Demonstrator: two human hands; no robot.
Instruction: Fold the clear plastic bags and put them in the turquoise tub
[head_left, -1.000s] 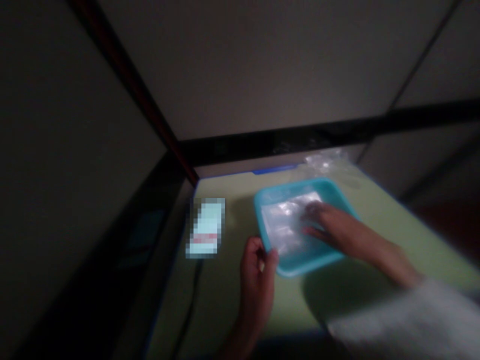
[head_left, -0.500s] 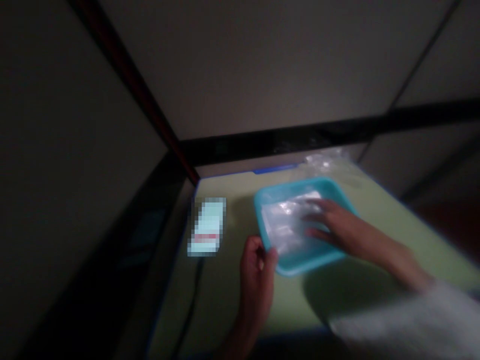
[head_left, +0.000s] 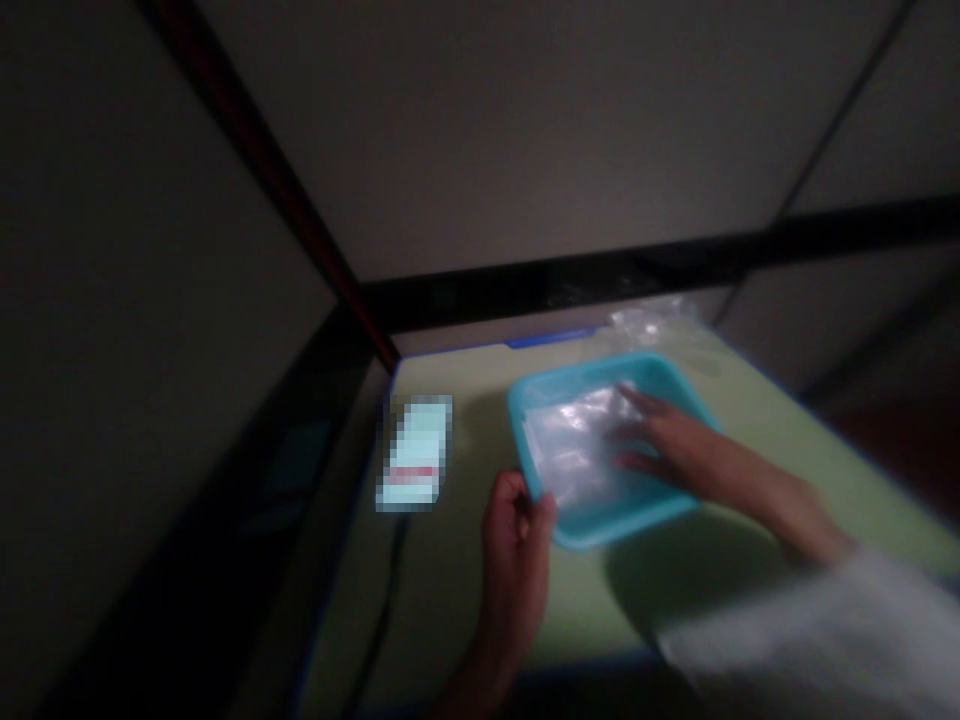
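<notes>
A turquoise rectangular basket (head_left: 622,530) with rounded corners stands on a yellow-green tabletop. Inside it lies shiny clear plastic packaging (head_left: 570,455), whitish in places; what is in it I cannot make out. My left hand (head_left: 517,530) grips the basket's near left corner, thumb on the rim and fingers curled at the outer side. Over the basket's right part, my right hand (head_left: 667,440) reaches in with its fingers spread over the plastic. Blur hides whether those fingertips touch it.
Left of the basket lies a phone-like lit device (head_left: 416,455), pixelated, with a dark cable (head_left: 386,600) running toward the near edge. Crumpled clear plastic (head_left: 652,322) sits at the table's far right. A wall (head_left: 525,150) rises behind the table (head_left: 465,600).
My right hand's fingers have shifted slightly, with the upper finger now stretched farther up and apart. My left hand and the basket stay nearly where they were.
</notes>
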